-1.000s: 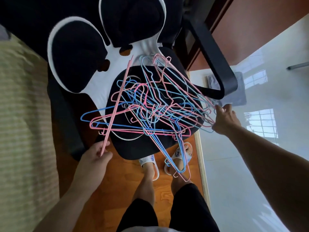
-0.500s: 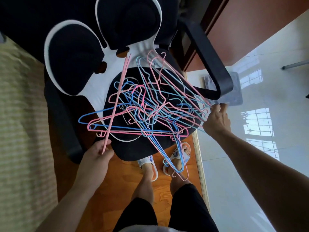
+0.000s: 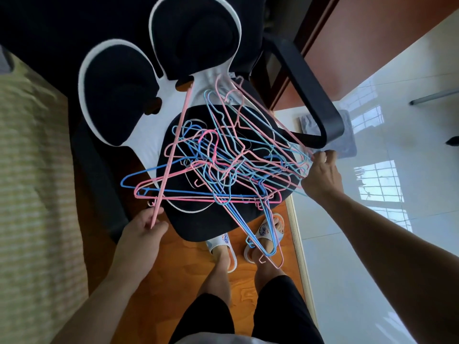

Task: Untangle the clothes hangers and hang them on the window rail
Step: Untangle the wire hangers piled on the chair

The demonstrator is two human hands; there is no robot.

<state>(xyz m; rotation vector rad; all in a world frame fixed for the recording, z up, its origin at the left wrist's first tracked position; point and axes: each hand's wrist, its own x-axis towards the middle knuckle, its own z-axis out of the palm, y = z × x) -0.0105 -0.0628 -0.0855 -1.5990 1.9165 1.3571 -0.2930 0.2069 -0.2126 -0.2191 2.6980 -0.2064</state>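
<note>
Head view: the hangers [image 3: 223, 167] lie knotted on the chair [image 3: 211, 224]. Your left hand [image 3: 141, 234] pinches one pink rod [image 3: 171, 155]; your right hand [image 3: 323, 175] grips several ends. They look light, springy and snag-prone, so hold a bare straight bar.

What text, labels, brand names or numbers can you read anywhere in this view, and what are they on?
No readable text, number or brand anywhere in this view.
Slippers: a blue printed pattern on the straps, too blurred to tell if it holds any letters.
Hangers, chair seat and grey mat: no markings visible.
</note>
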